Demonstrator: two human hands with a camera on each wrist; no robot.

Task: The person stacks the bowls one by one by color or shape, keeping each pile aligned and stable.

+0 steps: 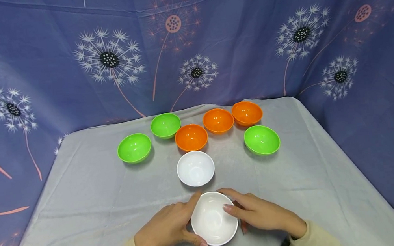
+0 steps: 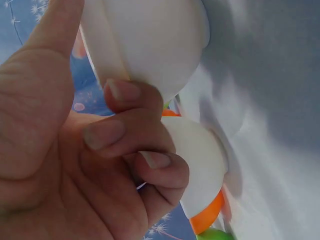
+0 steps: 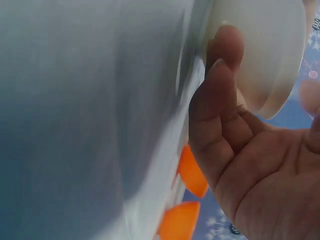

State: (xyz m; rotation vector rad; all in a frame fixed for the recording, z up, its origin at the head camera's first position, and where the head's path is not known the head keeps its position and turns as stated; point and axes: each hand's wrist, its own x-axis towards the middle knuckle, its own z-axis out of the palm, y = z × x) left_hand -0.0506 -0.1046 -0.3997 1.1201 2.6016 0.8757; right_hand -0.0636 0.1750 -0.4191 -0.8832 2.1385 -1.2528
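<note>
A white bowl (image 1: 215, 218) sits upright at the near middle of the table, between the two hands. My left hand (image 1: 169, 226) holds its left side, thumb by the near rim and index finger by the far rim. In the left wrist view the other fingers (image 2: 132, 132) curl in below the bowl's side (image 2: 155, 40). From the right, my right hand (image 1: 262, 211) grips the same bowl, its thumb over the rim and its fingers (image 3: 215, 105) against the outer wall. Just beyond stands a second white bowl (image 1: 196, 168).
Behind the white bowls are orange bowls (image 1: 191, 137), (image 1: 218, 121), (image 1: 247, 113) and green bowls (image 1: 134, 148), (image 1: 165, 125), (image 1: 262, 140). Grey cloth (image 1: 82, 189) covers the table. A blue dandelion-print curtain (image 1: 233, 56) rises behind and at both sides.
</note>
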